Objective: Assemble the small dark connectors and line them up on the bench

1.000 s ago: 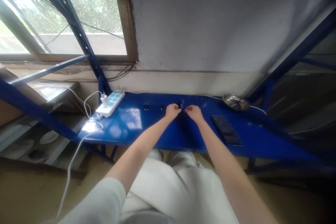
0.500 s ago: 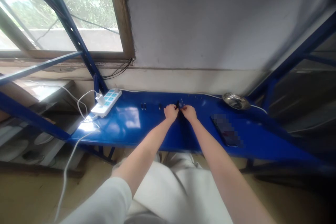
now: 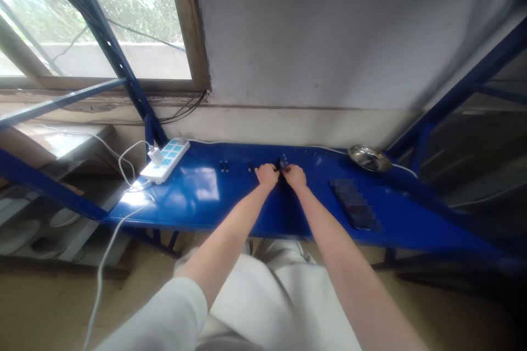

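Note:
Over the middle of the blue table (image 3: 242, 203), my left hand (image 3: 267, 175) is closed with its fingertips on a small dark piece (image 3: 278, 163), too small to name. Right beside it my right hand (image 3: 295, 176) pinches at the same spot; what lies between its fingers is hidden. Just beyond the fingertips sit several small clear bits (image 3: 284, 158). Left of my left hand stands one small black piece (image 3: 250, 166), and farther left is a pair of similar black pieces (image 3: 224, 166).
A white power strip (image 3: 167, 162) with a plugged-in charger is at the table's left end. On the right are a shiny metal bowl (image 3: 369, 158) and a dark, blurred-out flat object (image 3: 352, 203). Tiny bits (image 3: 310, 153) lie near the back edge. A blue frame (image 3: 135, 93) rises on the left.
Both hands stay together at the same place, with only a slight shift of the fingers. The whole view has moved a little.

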The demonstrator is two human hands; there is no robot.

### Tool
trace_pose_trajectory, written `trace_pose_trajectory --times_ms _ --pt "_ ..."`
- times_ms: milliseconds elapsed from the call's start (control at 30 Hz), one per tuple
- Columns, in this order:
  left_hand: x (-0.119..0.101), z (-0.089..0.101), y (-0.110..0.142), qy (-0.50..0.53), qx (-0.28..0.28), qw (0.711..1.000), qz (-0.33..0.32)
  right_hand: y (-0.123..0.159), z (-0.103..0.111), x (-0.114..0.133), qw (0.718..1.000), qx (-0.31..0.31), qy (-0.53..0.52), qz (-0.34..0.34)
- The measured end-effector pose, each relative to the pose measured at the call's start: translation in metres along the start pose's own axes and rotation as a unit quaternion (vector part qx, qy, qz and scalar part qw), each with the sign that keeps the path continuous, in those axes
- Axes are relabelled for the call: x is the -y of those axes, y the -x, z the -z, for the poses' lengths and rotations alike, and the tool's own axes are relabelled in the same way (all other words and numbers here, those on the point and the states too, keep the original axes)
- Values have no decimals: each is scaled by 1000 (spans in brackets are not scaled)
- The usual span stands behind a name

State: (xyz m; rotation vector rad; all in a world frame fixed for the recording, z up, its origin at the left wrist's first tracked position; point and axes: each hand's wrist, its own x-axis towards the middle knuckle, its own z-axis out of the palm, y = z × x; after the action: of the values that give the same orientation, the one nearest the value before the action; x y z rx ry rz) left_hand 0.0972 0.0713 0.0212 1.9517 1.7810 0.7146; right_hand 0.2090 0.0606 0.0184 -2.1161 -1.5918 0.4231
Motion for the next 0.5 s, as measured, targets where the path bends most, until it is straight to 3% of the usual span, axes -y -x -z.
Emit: trace_pose_trajectory --times_ms 233,300,433,500 --pt "-1 0 -1 -43 25 999 22 -2 4 2 1000 30 7 3" --pt "0 7 1 -62 22 998 -1 -1 5 1 999 44 7 11" --pt "7 32 1 -133 -36 986 -89 6 11 -5 999 38 -3 16" --pt "14 45 -3 -173 -44 979 -97 11 14 -7 1000 25 -12 5"
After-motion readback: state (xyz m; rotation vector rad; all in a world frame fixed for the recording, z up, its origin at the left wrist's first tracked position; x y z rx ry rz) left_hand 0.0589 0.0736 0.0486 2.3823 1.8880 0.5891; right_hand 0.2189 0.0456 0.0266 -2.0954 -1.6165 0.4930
